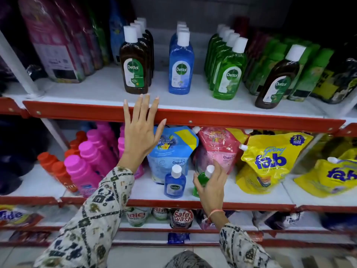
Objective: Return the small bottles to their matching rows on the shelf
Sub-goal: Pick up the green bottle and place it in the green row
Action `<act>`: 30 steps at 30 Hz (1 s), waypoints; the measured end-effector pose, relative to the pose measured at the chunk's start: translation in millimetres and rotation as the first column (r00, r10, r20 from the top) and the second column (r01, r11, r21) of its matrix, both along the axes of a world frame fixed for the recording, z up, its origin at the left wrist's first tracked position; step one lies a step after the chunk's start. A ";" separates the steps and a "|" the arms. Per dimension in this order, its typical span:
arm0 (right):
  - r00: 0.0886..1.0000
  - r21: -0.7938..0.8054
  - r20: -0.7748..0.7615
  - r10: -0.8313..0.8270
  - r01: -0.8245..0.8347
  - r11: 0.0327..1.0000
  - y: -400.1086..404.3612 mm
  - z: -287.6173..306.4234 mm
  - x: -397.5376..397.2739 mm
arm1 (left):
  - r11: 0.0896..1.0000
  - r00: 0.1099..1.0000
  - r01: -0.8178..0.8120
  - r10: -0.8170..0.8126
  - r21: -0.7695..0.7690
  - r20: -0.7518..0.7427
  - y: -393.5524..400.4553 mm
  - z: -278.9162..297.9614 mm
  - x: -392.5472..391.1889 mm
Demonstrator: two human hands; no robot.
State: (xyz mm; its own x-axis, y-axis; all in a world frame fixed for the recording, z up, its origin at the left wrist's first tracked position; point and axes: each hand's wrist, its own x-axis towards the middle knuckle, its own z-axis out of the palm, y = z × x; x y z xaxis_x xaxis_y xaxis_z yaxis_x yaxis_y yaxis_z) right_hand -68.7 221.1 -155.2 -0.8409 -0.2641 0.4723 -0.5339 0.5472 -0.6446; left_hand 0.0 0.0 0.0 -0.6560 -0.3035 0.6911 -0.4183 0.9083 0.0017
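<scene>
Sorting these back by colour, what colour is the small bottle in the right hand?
Green with a white cap; the small bottle shows best in the head view, held in the right hand.

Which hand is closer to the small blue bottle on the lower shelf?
Right. The right hand grips the small green bottle just beside the small blue bottle; the left hand is higher, at the upper shelf edge.

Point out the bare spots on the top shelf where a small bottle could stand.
Free: the gap between the brown Dettol row and blue row, and between blue and green row. Crowded: right of the green row, around the stray brown bottle.
</scene>
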 end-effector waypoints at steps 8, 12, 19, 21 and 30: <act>0.901 -0.143 0.413 -0.130 0.205 0.968 -1.6 -18.1 14.5 | 1.000 0.999 -0.005 0.005 0.003 -0.040 0.3 -1.4 -1.4; 0.896 -0.199 0.428 -0.120 0.223 0.954 2.3 -14.6 15.3 | 1.000 1.000 0.001 0.000 0.010 -0.016 1.1 0.6 2.0; 0.970 -0.370 0.240 -0.026 0.116 0.922 7.8 43.4 15.8 | 1.000 1.000 0.003 -0.003 0.025 -0.008 2.7 2.2 3.8; 0.985 -0.437 0.170 0.005 0.071 0.897 6.8 72.8 14.6 | 0.999 1.000 0.002 -0.002 0.033 0.000 2.2 2.4 3.9; 0.995 -0.573 -0.101 0.017 -0.072 0.817 1.6 207.5 -4.0 | 0.997 0.999 0.023 -0.025 0.076 0.030 -0.2 2.0 5.2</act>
